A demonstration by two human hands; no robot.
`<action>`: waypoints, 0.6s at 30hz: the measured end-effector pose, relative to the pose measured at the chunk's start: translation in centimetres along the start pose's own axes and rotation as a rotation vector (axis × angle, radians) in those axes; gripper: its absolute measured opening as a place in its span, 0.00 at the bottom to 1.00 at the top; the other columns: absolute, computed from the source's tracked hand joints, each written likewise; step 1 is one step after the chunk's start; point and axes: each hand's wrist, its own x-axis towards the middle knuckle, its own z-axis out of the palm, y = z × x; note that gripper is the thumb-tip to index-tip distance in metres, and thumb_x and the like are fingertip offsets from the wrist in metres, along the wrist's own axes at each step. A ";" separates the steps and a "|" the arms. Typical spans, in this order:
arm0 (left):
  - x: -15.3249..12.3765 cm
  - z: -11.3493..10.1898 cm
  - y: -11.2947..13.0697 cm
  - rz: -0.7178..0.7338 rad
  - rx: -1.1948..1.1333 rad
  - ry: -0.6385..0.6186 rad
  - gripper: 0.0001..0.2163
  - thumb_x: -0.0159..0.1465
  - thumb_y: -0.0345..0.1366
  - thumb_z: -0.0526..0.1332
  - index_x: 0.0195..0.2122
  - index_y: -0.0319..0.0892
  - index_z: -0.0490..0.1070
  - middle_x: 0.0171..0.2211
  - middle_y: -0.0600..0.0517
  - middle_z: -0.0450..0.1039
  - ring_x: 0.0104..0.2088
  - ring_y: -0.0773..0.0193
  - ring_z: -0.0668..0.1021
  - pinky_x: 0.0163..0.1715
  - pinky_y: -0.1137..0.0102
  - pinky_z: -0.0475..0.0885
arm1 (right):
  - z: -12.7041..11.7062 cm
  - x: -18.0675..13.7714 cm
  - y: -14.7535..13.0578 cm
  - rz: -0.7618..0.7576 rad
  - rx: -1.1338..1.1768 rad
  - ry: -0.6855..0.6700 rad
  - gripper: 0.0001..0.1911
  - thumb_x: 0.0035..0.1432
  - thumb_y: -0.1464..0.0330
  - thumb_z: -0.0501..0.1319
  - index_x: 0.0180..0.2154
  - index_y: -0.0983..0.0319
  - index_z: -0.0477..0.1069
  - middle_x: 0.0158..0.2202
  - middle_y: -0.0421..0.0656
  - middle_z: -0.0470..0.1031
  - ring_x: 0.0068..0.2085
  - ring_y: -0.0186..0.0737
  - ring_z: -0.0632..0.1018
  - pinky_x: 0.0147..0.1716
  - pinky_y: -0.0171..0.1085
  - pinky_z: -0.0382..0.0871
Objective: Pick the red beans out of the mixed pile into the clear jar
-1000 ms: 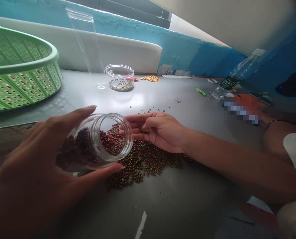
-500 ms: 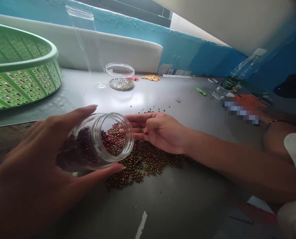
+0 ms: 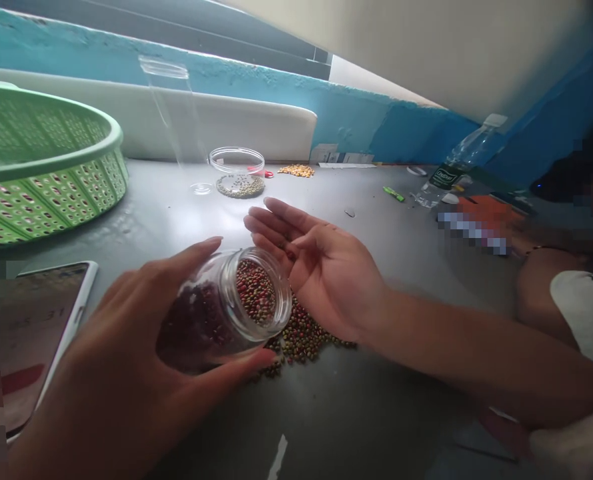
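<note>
My left hand (image 3: 121, 340) is wrapped round a clear jar (image 3: 236, 320), tilted on its side with its mouth facing right. Red and green beans (image 3: 256, 290) fill much of the jar. Just beyond the mouth, my right hand (image 3: 326, 273) lies palm up with its fingers stretched out. A small dark bean or two seems to rest by the thumb tip. Below that hand, a loose pile of mixed beans (image 3: 309, 337) spreads on the grey table (image 3: 376, 413), partly hidden by the hand and the jar.
A green basket (image 3: 91, 180) stands at the left, near a phone (image 3: 51, 320). Towards the back are a tall clear container (image 3: 174, 120), a round clear dish (image 3: 239, 183) of small seeds and some yellow kernels (image 3: 296, 171). A bottle (image 3: 446, 175) and another person's arm (image 3: 541, 280) are at the right.
My right hand has lifted off the bean pile and turned its palm further upward. The jar has shifted right, with the beans inside now nearer its mouth. The phone has come into fuller view.
</note>
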 end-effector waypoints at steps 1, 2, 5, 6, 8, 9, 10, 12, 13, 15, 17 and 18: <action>0.0 0.1 0.1 0.008 -0.017 0.000 0.42 0.46 0.63 0.66 0.62 0.63 0.57 0.51 0.56 0.73 0.44 0.50 0.79 0.47 0.55 0.76 | 0.0 0.0 0.0 -0.009 0.006 0.004 0.25 0.50 0.81 0.49 0.50 0.65 0.67 0.50 0.48 0.76 0.54 0.36 0.77 0.60 0.38 0.67; -0.1 0.2 0.1 0.014 -0.029 0.002 0.42 0.46 0.63 0.66 0.62 0.63 0.57 0.51 0.57 0.73 0.44 0.50 0.79 0.47 0.55 0.76 | 0.0 0.0 -0.1 -0.018 0.008 0.006 0.26 0.49 0.82 0.49 0.50 0.66 0.67 0.50 0.48 0.76 0.54 0.36 0.77 0.60 0.38 0.68; -0.2 0.4 0.0 0.011 -0.020 0.014 0.42 0.47 0.62 0.67 0.63 0.63 0.57 0.52 0.57 0.72 0.45 0.51 0.78 0.48 0.56 0.76 | 0.0 -0.1 -0.1 -0.030 -0.002 0.003 0.28 0.47 0.83 0.48 0.50 0.66 0.68 0.51 0.48 0.76 0.55 0.36 0.76 0.61 0.38 0.68; -0.2 0.5 0.0 0.005 -0.016 0.012 0.41 0.48 0.61 0.67 0.63 0.63 0.57 0.52 0.57 0.72 0.45 0.51 0.78 0.49 0.57 0.75 | 0.1 -0.2 -0.2 -0.029 -0.004 -0.001 0.28 0.47 0.83 0.49 0.51 0.66 0.68 0.51 0.48 0.76 0.56 0.36 0.76 0.61 0.39 0.67; -0.2 0.6 0.0 -0.022 -0.023 -0.003 0.40 0.49 0.61 0.66 0.63 0.63 0.57 0.52 0.57 0.72 0.46 0.52 0.78 0.50 0.57 0.75 | 0.4 -0.3 -0.3 -0.028 0.000 -0.002 0.29 0.47 0.83 0.49 0.51 0.65 0.69 0.52 0.47 0.76 0.56 0.36 0.76 0.62 0.39 0.67; -0.2 0.6 0.1 -0.037 -0.031 -0.009 0.39 0.49 0.62 0.66 0.62 0.63 0.57 0.52 0.57 0.72 0.46 0.52 0.78 0.50 0.56 0.75 | 0.5 -0.4 -0.3 -0.030 0.004 0.003 0.29 0.47 0.83 0.49 0.51 0.64 0.69 0.52 0.46 0.76 0.56 0.36 0.76 0.62 0.39 0.66; -0.2 0.6 0.3 -0.051 -0.037 -0.018 0.39 0.49 0.62 0.65 0.62 0.63 0.57 0.52 0.57 0.72 0.46 0.52 0.78 0.49 0.56 0.75 | 0.7 -0.5 -0.3 -0.035 0.011 0.010 0.29 0.47 0.84 0.50 0.50 0.64 0.69 0.52 0.45 0.76 0.56 0.35 0.76 0.62 0.39 0.66; -0.1 0.6 0.6 -0.065 -0.032 -0.024 0.39 0.48 0.63 0.65 0.62 0.64 0.58 0.52 0.57 0.73 0.46 0.52 0.78 0.49 0.56 0.75 | 0.8 -0.6 -0.3 -0.044 0.033 0.021 0.29 0.46 0.84 0.50 0.50 0.63 0.70 0.51 0.43 0.77 0.56 0.35 0.76 0.62 0.39 0.66; -0.1 0.6 0.7 -0.064 -0.025 -0.025 0.39 0.48 0.63 0.65 0.61 0.64 0.58 0.51 0.57 0.73 0.46 0.52 0.78 0.49 0.55 0.75 | 0.8 -0.5 -0.2 -0.049 0.045 0.023 0.30 0.46 0.84 0.50 0.50 0.64 0.70 0.50 0.43 0.77 0.56 0.35 0.76 0.62 0.39 0.66; 0.0 0.5 0.9 -0.064 -0.012 -0.029 0.40 0.48 0.64 0.65 0.62 0.64 0.58 0.52 0.57 0.73 0.46 0.51 0.78 0.50 0.54 0.75 | 0.7 -0.4 0.0 -0.066 0.061 0.025 0.29 0.47 0.84 0.50 0.51 0.65 0.70 0.50 0.45 0.77 0.56 0.37 0.76 0.63 0.40 0.65; 0.1 0.4 1.0 -0.072 0.001 -0.047 0.41 0.48 0.65 0.64 0.62 0.65 0.56 0.54 0.57 0.72 0.45 0.50 0.78 0.49 0.52 0.75 | 0.7 -0.3 0.2 -0.094 0.069 0.038 0.29 0.48 0.83 0.50 0.52 0.67 0.70 0.51 0.47 0.77 0.56 0.39 0.76 0.63 0.41 0.65; 0.2 0.4 1.0 -0.078 0.009 -0.059 0.41 0.48 0.65 0.64 0.62 0.65 0.56 0.54 0.56 0.72 0.45 0.50 0.78 0.48 0.52 0.75 | 0.7 -0.2 0.3 -0.111 0.071 0.047 0.28 0.48 0.82 0.50 0.52 0.67 0.70 0.51 0.48 0.77 0.56 0.39 0.76 0.63 0.41 0.65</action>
